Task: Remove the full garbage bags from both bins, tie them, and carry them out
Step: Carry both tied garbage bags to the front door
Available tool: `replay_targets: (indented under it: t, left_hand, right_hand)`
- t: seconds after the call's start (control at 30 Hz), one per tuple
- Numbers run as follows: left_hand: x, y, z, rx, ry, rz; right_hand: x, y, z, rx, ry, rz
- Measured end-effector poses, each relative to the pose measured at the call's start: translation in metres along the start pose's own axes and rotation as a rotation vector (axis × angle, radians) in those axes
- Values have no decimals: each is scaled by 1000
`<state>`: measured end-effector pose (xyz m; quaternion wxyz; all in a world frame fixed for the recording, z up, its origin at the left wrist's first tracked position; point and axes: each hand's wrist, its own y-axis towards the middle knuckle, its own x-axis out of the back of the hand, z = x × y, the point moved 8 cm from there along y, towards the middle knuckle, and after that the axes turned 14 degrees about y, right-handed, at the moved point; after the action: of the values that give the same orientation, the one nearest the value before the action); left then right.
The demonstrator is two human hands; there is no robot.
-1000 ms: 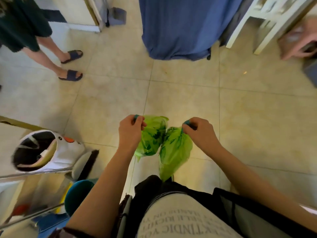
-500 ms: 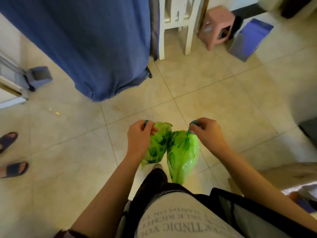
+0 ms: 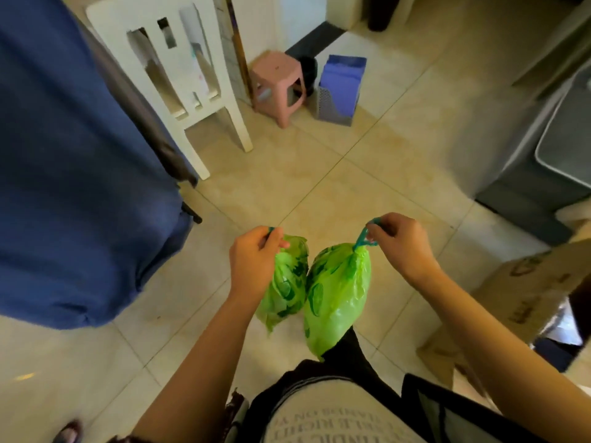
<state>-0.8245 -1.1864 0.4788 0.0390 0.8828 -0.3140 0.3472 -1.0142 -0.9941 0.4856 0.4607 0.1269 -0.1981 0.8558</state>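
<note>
Two small full green garbage bags hang in front of me above the tiled floor, touching each other. My left hand (image 3: 256, 260) grips the teal drawstring of the left green bag (image 3: 286, 286). The right green bag (image 3: 337, 295), gathered shut at its top, hangs from a teal drawstring loop pinched by my right hand (image 3: 399, 246). No bins are in view.
A blue cloth-covered table (image 3: 80, 174) fills the left. A white chair (image 3: 179, 75) stands behind it, with a pink stool (image 3: 276, 81) and a purple bag (image 3: 340, 87) beyond. A grey appliance (image 3: 543, 155) and cardboard boxes (image 3: 524, 298) line the right. A sandalled foot (image 3: 67, 431) shows bottom left.
The view has swung rightward across the room: the standing person left the frame, and the stool, purple bag and grey appliance came in. Both hands keep their hold on the bags, now slightly further apart.
</note>
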Motion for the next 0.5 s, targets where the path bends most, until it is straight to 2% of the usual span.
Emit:
replay_targets:
  t: [0.27, 0.5]
  left_hand:
    - [-78, 156, -116, -37, -59, 3]
    - [-169, 288, -215, -173, -72, 142]
  right_hand:
    - [74, 162, 19, -11, 25, -37]
    - [147, 304, 15, -39, 77, -155]
